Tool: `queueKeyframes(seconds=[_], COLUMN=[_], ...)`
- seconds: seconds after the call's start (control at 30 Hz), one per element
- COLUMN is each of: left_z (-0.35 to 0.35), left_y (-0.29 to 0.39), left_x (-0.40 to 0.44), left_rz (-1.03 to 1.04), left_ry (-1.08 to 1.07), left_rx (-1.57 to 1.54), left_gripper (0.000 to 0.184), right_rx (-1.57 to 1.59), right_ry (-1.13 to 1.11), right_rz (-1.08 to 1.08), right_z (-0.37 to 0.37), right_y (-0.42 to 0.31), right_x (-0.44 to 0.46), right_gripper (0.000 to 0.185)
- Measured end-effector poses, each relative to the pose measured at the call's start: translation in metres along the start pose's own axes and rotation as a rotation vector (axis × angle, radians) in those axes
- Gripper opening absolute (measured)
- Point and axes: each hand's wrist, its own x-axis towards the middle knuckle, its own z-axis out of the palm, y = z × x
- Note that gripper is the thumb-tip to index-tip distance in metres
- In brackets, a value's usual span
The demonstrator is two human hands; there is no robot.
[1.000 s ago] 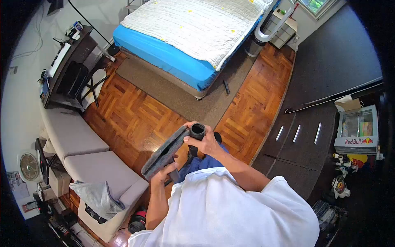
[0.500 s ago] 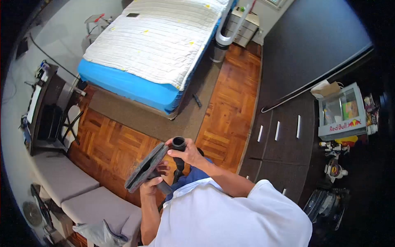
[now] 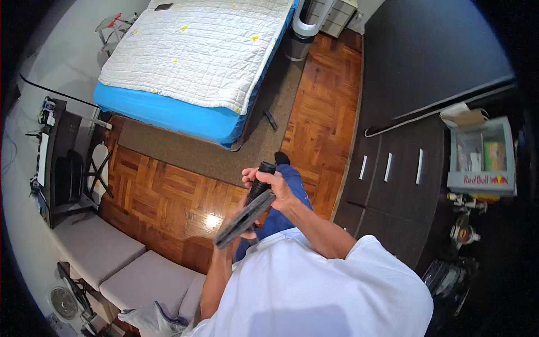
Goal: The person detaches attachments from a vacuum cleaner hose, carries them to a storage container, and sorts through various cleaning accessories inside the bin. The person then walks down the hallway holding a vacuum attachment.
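Observation:
A flat, long grey head piece (image 3: 245, 219) is held in front of my body, slanting from lower left to upper right. My left hand (image 3: 247, 229) is on its lower part, mostly hidden behind it. The thumb and fingers of my right hand (image 3: 270, 181) are wrapped round a black ribbed hose end (image 3: 258, 190), close to the upper end of the grey piece. Whether the hose and the grey piece are joined cannot be made out.
Ahead stands a bed (image 3: 168, 121) with a blue sheet and white quilted pad. A dark stick-like object (image 3: 270, 119) lies on the brown rug (image 3: 168, 147). Dark drawers (image 3: 387, 191) are at right, a beige sofa (image 3: 149, 281) at lower left.
The grey piece has turned and moved right, now overlapping the black hose end. The hose opening no longer faces up at the camera. The view has shifted, and my foot has come into sight.

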Motion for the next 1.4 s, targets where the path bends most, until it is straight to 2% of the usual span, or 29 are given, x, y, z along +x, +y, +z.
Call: queueKeyframes(seconds=[0.03, 0.07, 0.1, 0.17, 0.2, 0.23, 0.27, 0.3, 0.33, 0.37, 0.43, 0.5, 0.57, 0.63, 0.7, 0.77, 0.8, 0.87, 0.9, 0.97, 1.03, 1.1, 1.17, 1.27, 1.3, 1.4], left_z=[0.006, 0.011, 0.011, 0.010, 0.008, 0.005, 0.006, -0.004, -0.006, -0.010, -0.027, -0.050, -0.068, -0.079, -0.086, -0.089, -0.086, -0.083, -0.080, -0.076, -0.074, -0.076, -0.075, -0.063, -0.058, -0.029], left_y=[0.002, 0.013, 0.017, 0.006, -0.004, -0.019, -0.036, -0.057, -0.064, -0.074, -0.110, -0.152, -0.189, -0.219, -0.249, -0.257, -0.254, -0.259, -0.261, -0.263, -0.252, -0.247, -0.235, -0.204, -0.195, -0.158], left_x=[0.021, 0.038, 0.061, 0.102, 0.124, 0.147, 0.170, 0.200, 0.227, 0.246, 0.287, 0.324, 0.352, 0.368, 0.381, 0.398, 0.412, 0.420, 0.420, 0.417, 0.423, 0.424, 0.423, 0.415, 0.399, 0.354], left_rz=[0.007, -0.136, -0.195, -0.286, -0.338, -0.306, -0.340, -0.360, -0.309, -0.270, -0.398, -0.501, -0.524, -0.437, -0.509, -0.457, -0.491, -0.478, -0.454, -0.462, -0.542, -0.456, -0.440, -0.439, -0.414, -0.368], left_ry=[-0.011, 0.009, 0.007, -0.003, -0.001, 0.010, 0.048, 0.048, 0.020, -0.006, 0.032, 0.086, 0.073, 0.149, 0.220, 0.205, 0.207, 0.237, 0.258, 0.316, 0.285, 0.303, 0.246, 0.213, 0.219, 0.259], left_rx=[0.002, -0.017, 0.002, 0.121, 0.183, 0.295, 0.155, 0.152, 0.234, 0.312, 0.310, 0.279, 0.368, 0.474, 0.560, 0.736, 0.815, 0.836, 0.846, 0.737, 0.698, 0.699, 0.767, 0.759, 0.765, 0.798], left_gripper=[0.053, 0.050, 0.048, 0.044, 0.042, 0.045, 0.045, 0.045, 0.045, 0.045, 0.043, 0.042, 0.040, 0.040, 0.034, 0.032, 0.030, 0.031, 0.031, 0.032, 0.032, 0.037, 0.034, 0.030, 0.030, 0.030], right_rx=[0.020, 0.010, 0.019, -0.047, 0.027, 0.049, 0.166, 0.285, 0.270, 0.303, 0.244, -0.246, -1.053, -1.333, -1.553, -1.749, -1.737, -1.954, -1.949, -1.748, -0.933, -0.278, 0.042, 0.104, 0.149, 0.151], right_ry=[-0.063, -0.050, -0.051, -0.207, -0.282, -0.262, -0.304, -0.343, -0.372, -0.344, -0.048, 0.404, 0.453, 0.473, 0.505, 0.525, 0.517, 0.517, 0.510, 0.377, 0.350, 0.438, 0.240, 0.277, 0.072, -0.237], right_rz=[0.024, 0.065, 0.080, 0.122, 0.199, 0.205, 0.256, 0.308, 0.301, 0.321, 0.431, 0.507, 0.378, 0.368, 0.202, -0.156, -0.141, -0.107, -0.094, 0.360, 0.462, 0.442, 0.439, 0.432, 0.348, 0.227], right_z=[-0.015, -0.032, -0.048, -0.080, -0.100, -0.118, -0.137, -0.162, -0.193, -0.225, -0.298, -0.372, -0.461, -0.515, -0.551, -0.586, -0.604, -0.622, -0.628, -0.633, -0.625, -0.580, -0.558, -0.509, -0.495, -0.433], right_y=[-0.006, -0.015, -0.026, -0.054, -0.069, -0.083, -0.095, -0.104, -0.107, -0.107, -0.104, -0.083, -0.047, -0.026, 0.001, 0.036, 0.052, 0.066, 0.068, 0.055, 0.034, -0.002, -0.040, -0.093, -0.104, -0.146], right_x=[0.015, 0.030, 0.045, 0.077, 0.093, 0.110, 0.129, 0.152, 0.176, 0.199, 0.258, 0.323, 0.387, 0.441, 0.487, 0.520, 0.535, 0.545, 0.543, 0.533, 0.508, 0.472, 0.440, 0.393, 0.381, 0.345], right_gripper=[0.029, 0.026, 0.026, 0.034, 0.059, 0.059, 0.071, 0.083, 0.090, 0.090, 0.076, 0.062, 0.050, 0.050, 0.051, 0.052, 0.052, 0.049, 0.049, 0.048, 0.023, 0.024, 0.033, 0.044, 0.043, 0.043])
